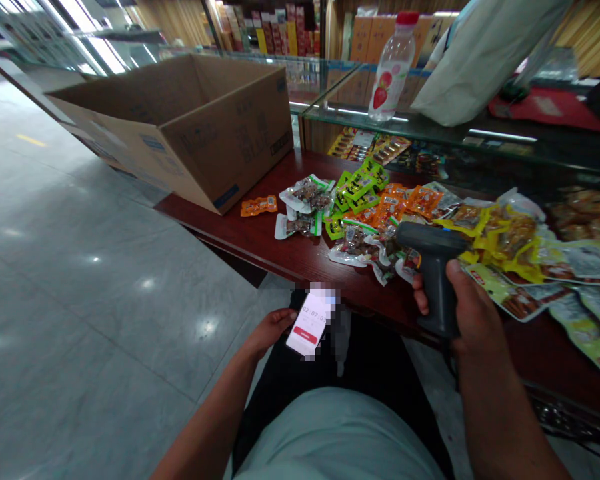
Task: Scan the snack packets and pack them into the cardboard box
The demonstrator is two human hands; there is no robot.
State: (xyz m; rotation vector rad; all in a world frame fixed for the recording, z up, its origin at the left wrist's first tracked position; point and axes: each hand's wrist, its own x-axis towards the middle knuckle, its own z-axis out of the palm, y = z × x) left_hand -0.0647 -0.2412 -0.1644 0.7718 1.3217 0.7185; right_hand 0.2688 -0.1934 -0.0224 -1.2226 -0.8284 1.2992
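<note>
My left hand [276, 328] is closed on the edge of a smartphone [307, 327] above my lap; its lit screen shows a timer and a red button. My right hand [473, 307] grips the handle of a dark grey barcode scanner [437, 280], whose head points left over the snack packs. Just beyond the scanner lie clear packs of dark snacks [353, 243], orange packets [393, 203] and green packets [360, 187]. Yellow vacuum packs [510, 233] spread to the right of it. A single orange packet [259, 205] lies apart, near the carton.
An open cardboard box [230, 143] stands at the left end of the dark red wooden table [290, 260]. Behind is a glass display counter [330, 100] bearing a strawberry-label bottle [393, 67] and a pale bag [485, 60]. Grey tiled floor [105, 300] lies to the left.
</note>
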